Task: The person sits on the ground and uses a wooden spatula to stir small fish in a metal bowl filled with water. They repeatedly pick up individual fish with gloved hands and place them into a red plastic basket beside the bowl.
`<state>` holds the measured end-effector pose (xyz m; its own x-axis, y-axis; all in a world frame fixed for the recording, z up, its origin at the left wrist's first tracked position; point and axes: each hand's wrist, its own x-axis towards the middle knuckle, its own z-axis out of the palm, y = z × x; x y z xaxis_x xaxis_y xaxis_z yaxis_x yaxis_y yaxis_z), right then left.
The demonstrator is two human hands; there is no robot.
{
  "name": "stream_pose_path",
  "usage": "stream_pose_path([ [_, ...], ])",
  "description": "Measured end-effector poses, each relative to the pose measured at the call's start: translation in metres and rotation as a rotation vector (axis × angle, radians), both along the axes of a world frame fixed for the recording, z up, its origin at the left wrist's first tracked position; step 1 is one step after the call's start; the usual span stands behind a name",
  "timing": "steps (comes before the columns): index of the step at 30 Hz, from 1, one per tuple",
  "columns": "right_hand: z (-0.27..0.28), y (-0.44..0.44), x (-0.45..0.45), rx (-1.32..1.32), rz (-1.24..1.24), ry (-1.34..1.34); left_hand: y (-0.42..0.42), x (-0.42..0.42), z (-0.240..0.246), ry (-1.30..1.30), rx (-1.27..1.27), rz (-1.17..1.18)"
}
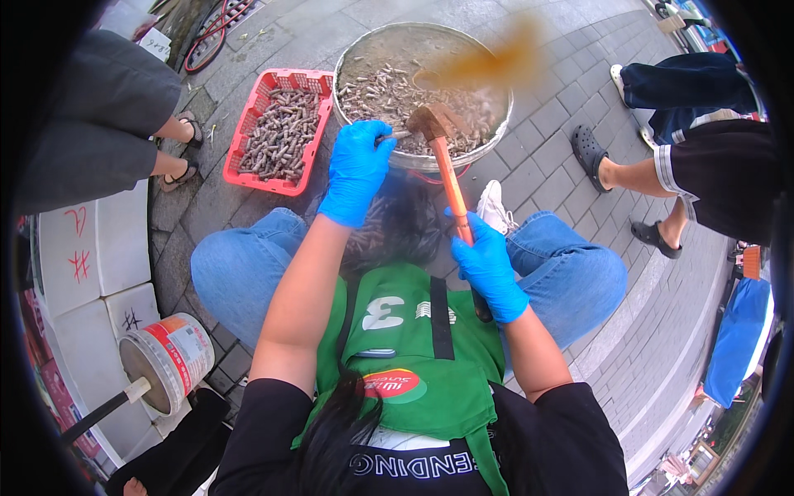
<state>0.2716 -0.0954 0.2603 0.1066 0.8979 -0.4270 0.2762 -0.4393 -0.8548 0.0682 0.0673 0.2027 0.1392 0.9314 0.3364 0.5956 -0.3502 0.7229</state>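
Pinched between the thumb and fingers of my left hand (pixel 360 170), in a blue glove, is a narrow spiral snail shell (pixel 401 134). It juts right over the near part of a round tub (pixel 428 163). My right hand (pixel 490 263), also gloved, grips the handle of a hammer (pixel 458 198) with an orange shaft. The rusty hammer head (pixel 436 121) is at the shell's tip; whether they touch I cannot tell. Broken shell pieces (pixel 375 84) litter the wet surface inside the tub. A ring-shaped object (pixel 426 79) lies among them.
A red plastic basket (pixel 232 167) full of shells stands left of the tub. Between my knees sits a dark plastic bag (pixel 422 232) of shells. People stand left (pixel 105 118) and right (pixel 713 173). A white bucket (pixel 193 347) is at lower left. An orange blur (pixel 502 59) hides the tub's far right.
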Motion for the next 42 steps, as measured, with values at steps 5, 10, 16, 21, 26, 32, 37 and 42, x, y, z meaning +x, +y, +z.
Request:
stream_pose_path([
  [5, -0.002, 0.000, -0.005, -0.077, -0.035, 0.065, 0.006, -0.027, -0.008, -0.453, -0.209, 0.085],
  [10, 0.001, -0.003, -0.002, -0.086, -0.024, 0.130, 0.026, -0.098, -0.013, -0.123, 0.092, 0.363],
  [16, -0.002, -0.007, 0.006, 0.007, 0.050, 0.106, -0.016, -0.076, -0.140, 0.126, -0.197, 0.178],
  [21, -0.013, -0.002, 0.000, 0.111, 0.119, -0.052, -0.073, -0.036, -0.217, 0.551, -0.748, -0.437],
  [26, -0.001, -0.006, 0.004, 0.130, 0.129, -0.111, -0.112, -0.016, -0.223, 0.756, -0.781, -0.444],
  [32, 0.040, 0.001, -0.002, -0.139, 0.073, -0.068, -0.127, -0.016, -0.248, 0.733, -0.607, -0.273],
  [37, 0.035, 0.003, -0.004, -0.008, 0.094, -0.063, -0.123, -0.027, -0.269, 0.822, -0.696, 0.053],
  [42, -0.006, -0.005, 0.000, 0.089, 0.099, -0.122, -0.116, -0.048, -0.290, 0.668, -0.681, -0.280],
])
